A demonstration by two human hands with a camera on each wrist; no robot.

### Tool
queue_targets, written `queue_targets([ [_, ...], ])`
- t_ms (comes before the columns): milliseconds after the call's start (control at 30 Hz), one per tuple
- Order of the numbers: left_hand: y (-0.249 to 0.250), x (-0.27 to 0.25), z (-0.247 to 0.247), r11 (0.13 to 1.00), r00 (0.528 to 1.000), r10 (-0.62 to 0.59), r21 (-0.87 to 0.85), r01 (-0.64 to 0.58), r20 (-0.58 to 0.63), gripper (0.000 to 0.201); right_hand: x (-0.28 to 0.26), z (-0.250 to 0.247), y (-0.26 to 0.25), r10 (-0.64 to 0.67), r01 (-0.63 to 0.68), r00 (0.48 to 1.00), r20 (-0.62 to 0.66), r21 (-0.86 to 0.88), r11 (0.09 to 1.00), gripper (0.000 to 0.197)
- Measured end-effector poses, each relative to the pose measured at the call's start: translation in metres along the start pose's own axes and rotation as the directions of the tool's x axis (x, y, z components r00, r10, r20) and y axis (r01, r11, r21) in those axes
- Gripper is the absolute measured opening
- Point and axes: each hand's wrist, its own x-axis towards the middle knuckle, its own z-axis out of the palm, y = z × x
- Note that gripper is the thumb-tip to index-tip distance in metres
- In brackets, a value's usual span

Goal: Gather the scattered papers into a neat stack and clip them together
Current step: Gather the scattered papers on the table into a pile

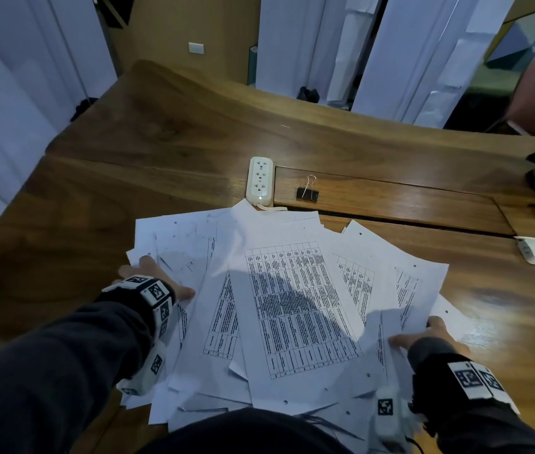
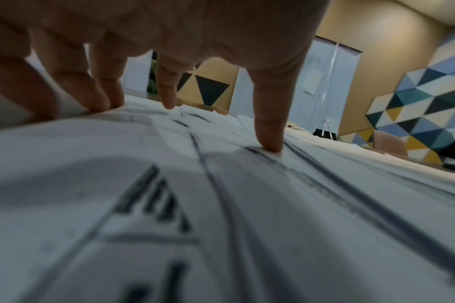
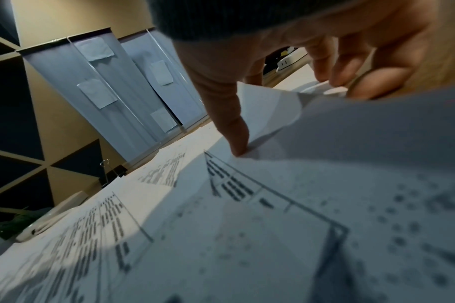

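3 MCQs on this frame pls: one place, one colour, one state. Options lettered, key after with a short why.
1. Where is the binder clip?
A. on the papers
B. on the desk, right of the power strip
C. in the left hand

2. What colour is the clip's body?
A. black
B. red
C. white

3. How do the papers lie?
A. squared and clipped
B. in a fanned, overlapping pile
C. rolled up

Key: B, it sits on the wooden desk beside the white power strip, beyond the pile; A, black body with wire handles; B, sheets overlap at mixed angles, with the left hand and the right hand at the pile's two sides.
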Motion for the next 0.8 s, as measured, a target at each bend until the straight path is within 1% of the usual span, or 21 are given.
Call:
queue_targets([
  [100,0.0,-0.004,0.0,1.0,1.0,0.016,-0.008,-0.016,0.001,0.107,-0.013,-0.003,-0.007,-0.026,0.026,1.0,0.008,-0.01,1.0,0.073],
  [167,-0.002,-0.006,-0.002,0.998,1.0,-0.009,-0.055,0.009,-0.003,0.111,-0.013,-0.001,-0.008,-0.053,0.053,0.999,0.006,-0.028,0.998,0.063],
  [200,-0.002,-0.007,-0.003,0.997,1.0,-0.024,-0.074,0.024,-0.006,0.113,-0.015,0.001,-0.008,-0.047,0.047,0.999,-0.003,-0.035,0.998,0.063],
  [267,-0.003,-0.009,-0.004,0.996,0.999,-0.049,-0.082,0.048,-0.013,0.122,-0.021,0.002,-0.007,-0.019,0.016,0.999,-0.039,-0.061,0.998,0.067],
  [300,-0.003,-0.009,-0.005,0.996,0.998,-0.055,-0.073,0.053,-0.018,0.127,-0.021,0.003,-0.007,-0.026,0.021,0.998,-0.065,-0.08,0.997,0.07],
  [367,-0.004,-0.007,-0.005,0.996,0.998,-0.053,-0.069,0.051,-0.023,0.128,-0.026,0.0,-0.007,-0.016,0.008,0.997,-0.074,-0.112,0.994,0.074],
  [433,-0.004,-0.006,-0.005,0.991,0.999,-0.04,-0.127,0.04,0.001,0.121,-0.026,-0.003,-0.006,-0.021,0.015,0.999,-0.049,-0.125,0.992,0.077],
  [500,-0.004,-0.006,-0.004,0.973,1.0,-0.011,-0.229,0.017,0.027,0.112,-0.026,-0.006,-0.008,-0.018,0.017,1.0,-0.008,-0.152,0.988,0.08],
  [567,-0.001,-0.008,-0.003,0.952,1.0,0.018,-0.305,-0.012,0.016,0.102,-0.027,-0.006,-0.008,0.016,-0.013,1.0,0.013,-0.196,0.981,0.084],
  [633,0.003,-0.015,0.0,0.944,0.999,0.054,-0.326,-0.051,-0.001,0.095,-0.028,-0.005,-0.01,0.006,0.003,0.999,0.045,-0.197,0.98,0.084],
  [667,0.005,-0.018,0.002,0.942,0.997,0.075,-0.328,-0.074,-0.011,0.093,-0.03,-0.004,-0.012,0.001,0.012,0.998,0.066,-0.2,0.98,0.081],
  [733,0.007,-0.022,0.005,0.936,0.992,0.12,-0.33,-0.123,-0.028,0.093,-0.032,-0.004,-0.015,0.016,0.003,0.996,0.09,-0.21,0.978,0.074],
  [800,0.006,-0.022,0.003,0.922,0.988,0.154,-0.357,-0.152,-0.024,0.094,-0.032,-0.004,-0.017,0.028,-0.006,0.995,0.1,-0.215,0.977,0.076],
])
